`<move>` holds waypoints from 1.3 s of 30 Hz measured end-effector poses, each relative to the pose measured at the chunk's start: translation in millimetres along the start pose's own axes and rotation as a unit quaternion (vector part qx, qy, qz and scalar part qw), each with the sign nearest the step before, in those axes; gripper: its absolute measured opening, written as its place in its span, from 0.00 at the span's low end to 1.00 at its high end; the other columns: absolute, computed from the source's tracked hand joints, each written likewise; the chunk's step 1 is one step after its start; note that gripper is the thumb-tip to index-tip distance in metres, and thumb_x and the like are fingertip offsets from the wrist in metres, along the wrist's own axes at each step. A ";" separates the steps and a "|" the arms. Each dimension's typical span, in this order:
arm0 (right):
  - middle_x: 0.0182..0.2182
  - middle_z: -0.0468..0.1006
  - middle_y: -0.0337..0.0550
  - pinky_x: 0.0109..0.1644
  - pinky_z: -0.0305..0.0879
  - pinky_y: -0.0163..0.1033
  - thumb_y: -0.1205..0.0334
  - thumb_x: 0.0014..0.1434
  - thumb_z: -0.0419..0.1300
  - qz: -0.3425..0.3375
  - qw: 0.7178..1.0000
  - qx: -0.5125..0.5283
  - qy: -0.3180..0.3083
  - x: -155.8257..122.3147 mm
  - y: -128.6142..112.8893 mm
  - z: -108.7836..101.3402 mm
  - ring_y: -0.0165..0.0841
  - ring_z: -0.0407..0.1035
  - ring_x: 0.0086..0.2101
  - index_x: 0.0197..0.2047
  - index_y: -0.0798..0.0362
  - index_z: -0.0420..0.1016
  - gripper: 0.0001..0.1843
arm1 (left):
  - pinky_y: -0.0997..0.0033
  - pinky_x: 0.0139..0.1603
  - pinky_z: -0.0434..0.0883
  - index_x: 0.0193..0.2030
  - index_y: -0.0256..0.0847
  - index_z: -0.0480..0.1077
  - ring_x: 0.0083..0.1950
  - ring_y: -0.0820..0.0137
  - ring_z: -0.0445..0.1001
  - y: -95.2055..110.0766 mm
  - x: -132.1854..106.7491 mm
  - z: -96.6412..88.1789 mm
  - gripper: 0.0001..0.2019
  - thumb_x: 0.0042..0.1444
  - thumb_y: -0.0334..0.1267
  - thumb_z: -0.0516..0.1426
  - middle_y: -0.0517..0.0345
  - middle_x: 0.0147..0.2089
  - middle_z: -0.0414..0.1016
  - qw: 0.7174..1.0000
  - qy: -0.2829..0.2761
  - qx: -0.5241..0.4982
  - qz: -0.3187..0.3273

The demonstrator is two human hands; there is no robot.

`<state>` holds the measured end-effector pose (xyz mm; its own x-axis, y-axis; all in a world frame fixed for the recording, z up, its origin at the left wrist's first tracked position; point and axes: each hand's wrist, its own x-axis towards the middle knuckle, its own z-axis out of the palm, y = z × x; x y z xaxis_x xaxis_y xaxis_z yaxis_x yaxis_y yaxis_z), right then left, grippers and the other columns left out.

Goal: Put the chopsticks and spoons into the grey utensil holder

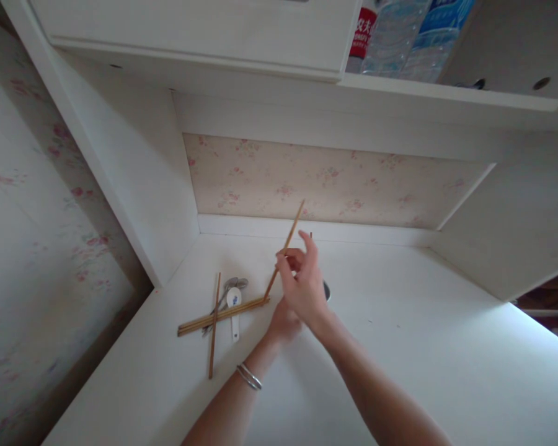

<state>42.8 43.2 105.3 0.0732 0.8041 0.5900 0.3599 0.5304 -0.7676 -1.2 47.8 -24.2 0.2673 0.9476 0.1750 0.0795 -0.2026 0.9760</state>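
Note:
A wooden chopstick [293, 230] is pinched between the thumb and fingers of my right hand [307, 288]. It slants up to the right, its lower end by a small bundle of chopsticks [244, 307] on the table. My left hand [286, 323] is below and behind my right one, its fingers hidden. Beside both hands a dark rounded rim [327, 291], perhaps of a cup, shows in part; whether my left hand grips it is unclear. A thin stick's tip [311, 235] rises behind my right hand. Under the bundle lie a white spoon [234, 298] and metal spoons [242, 283].
One separate chopstick [214, 334] lies across the bundle. The white tabletop [400, 371] is bounded by side panels and a floral back wall [330, 179]. Overhead, a white cabinet [204, 37] juts out, with plastic bottles [400, 37] on its open shelf.

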 end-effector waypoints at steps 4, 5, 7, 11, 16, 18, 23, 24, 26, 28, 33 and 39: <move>0.40 0.78 0.43 0.37 0.72 0.39 0.58 0.59 0.57 0.040 0.991 0.075 0.106 31.4 23.7 -46.7 0.31 0.73 0.33 0.61 0.50 0.58 0.28 | 0.56 0.58 0.68 0.58 0.43 0.65 0.55 0.58 0.73 5.6 -1.2 3.0 0.33 0.43 0.34 0.68 0.49 0.55 0.74 0.994 0.004 -0.110 0.020; 0.40 0.77 0.43 0.36 0.72 0.39 0.57 0.58 0.57 0.059 0.989 0.075 0.111 37.5 30.5 -56.6 0.31 0.73 0.33 0.58 0.51 0.63 0.24 | 0.57 0.59 0.66 0.58 0.42 0.65 0.56 0.59 0.72 5.9 -1.0 3.3 0.34 0.42 0.33 0.68 0.49 0.56 0.74 0.992 0.002 -0.126 0.019; 0.38 0.77 0.43 0.34 0.72 0.39 0.54 0.57 0.58 0.095 0.987 0.065 0.115 44.9 44.4 -72.1 0.31 0.73 0.30 0.51 0.52 0.69 0.20 | 0.58 0.61 0.64 0.58 0.42 0.65 0.57 0.60 0.71 5.7 -0.2 3.0 0.34 0.42 0.31 0.68 0.49 0.57 0.73 0.990 -0.007 -0.137 0.016; 0.34 0.77 0.43 0.32 0.71 0.39 0.48 0.58 0.57 0.135 0.985 0.013 0.105 40.5 70.8 -84.7 0.32 0.73 0.28 0.44 0.54 0.73 0.19 | 0.59 0.62 0.63 0.58 0.41 0.66 0.58 0.60 0.71 4.9 1.2 1.0 0.33 0.43 0.31 0.68 0.48 0.57 0.73 0.987 -0.033 -0.158 0.007; 0.32 0.79 0.44 0.33 0.68 0.39 0.45 0.60 0.54 0.173 0.982 -0.047 0.063 23.2 94.5 -82.4 0.34 0.75 0.27 0.39 0.53 0.74 0.19 | 0.58 0.63 0.62 0.59 0.40 0.66 0.58 0.58 0.70 5.2 2.2 0.5 0.34 0.42 0.31 0.69 0.47 0.58 0.72 0.984 -0.048 -0.173 0.006; 0.31 0.80 0.44 0.35 0.67 0.40 0.45 0.61 0.53 0.179 0.980 -0.076 0.047 19.4 99.1 -81.2 0.36 0.75 0.29 0.38 0.52 0.75 0.19 | 0.57 0.63 0.62 0.59 0.40 0.66 0.58 0.58 0.70 4.1 2.2 1.1 0.34 0.42 0.31 0.69 0.46 0.58 0.72 0.984 -0.044 -0.170 0.001; 0.30 0.81 0.42 0.37 0.64 0.39 0.46 0.62 0.51 0.162 0.977 -0.139 0.007 16.4 99.9 -78.3 0.36 0.74 0.32 0.37 0.50 0.77 0.19 | 0.54 0.64 0.60 0.58 0.40 0.66 0.59 0.56 0.69 0.5 2.4 2.8 0.34 0.41 0.31 0.69 0.45 0.59 0.71 0.985 -0.033 -0.168 -0.010; 0.29 0.80 0.41 0.36 0.64 0.38 0.46 0.63 0.50 0.157 0.977 -0.144 -0.001 16.1 99.3 -77.4 0.36 0.73 0.31 0.37 0.49 0.77 0.20 | 0.54 0.64 0.60 0.58 0.40 0.66 0.59 0.56 0.69 0.3 2.4 3.1 0.35 0.41 0.31 0.69 0.45 0.59 0.71 0.984 -0.033 -0.172 -0.010; 0.29 0.80 0.41 0.35 0.63 0.37 0.47 0.63 0.50 0.146 0.977 -0.155 -0.013 15.5 98.3 -75.4 0.35 0.72 0.30 0.36 0.49 0.78 0.20 | 0.54 0.64 0.60 0.58 0.40 0.66 0.59 0.57 0.70 0.8 2.5 3.4 0.35 0.41 0.31 0.69 0.45 0.58 0.72 0.983 -0.033 -0.179 -0.011; 0.29 0.80 0.41 0.34 0.62 0.37 0.47 0.63 0.50 0.136 0.976 -0.167 -0.021 15.1 97.8 -73.4 0.35 0.72 0.30 0.36 0.49 0.78 0.20 | 0.54 0.64 0.60 0.58 0.40 0.65 0.59 0.57 0.70 1.8 2.5 3.5 0.35 0.41 0.31 0.69 0.45 0.58 0.72 0.982 -0.036 -0.183 -0.011; 0.31 0.81 0.41 0.34 0.62 0.36 0.49 0.63 0.50 0.129 0.975 -0.174 -0.042 13.6 99.3 -70.4 0.34 0.73 0.31 0.37 0.49 0.78 0.18 | 0.55 0.63 0.61 0.58 0.38 0.65 0.58 0.57 0.70 4.1 2.3 4.4 0.34 0.42 0.29 0.68 0.44 0.58 0.72 0.981 -0.033 -0.189 -0.012; 0.32 0.81 0.41 0.36 0.64 0.37 0.49 0.63 0.50 0.125 0.976 -0.171 -0.050 8.4 101.8 -69.4 0.35 0.73 0.33 0.37 0.48 0.78 0.18 | 0.55 0.63 0.61 0.58 0.38 0.66 0.58 0.57 0.70 6.0 2.5 5.0 0.34 0.41 0.28 0.68 0.44 0.57 0.72 0.977 -0.039 -0.209 -0.005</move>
<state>144.6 85.4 49.5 0.1135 0.9284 0.3538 0.6329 0.2069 -0.7461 4.7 47.8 -18.5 0.3423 0.9240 0.1704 -0.3130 -0.0588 0.9479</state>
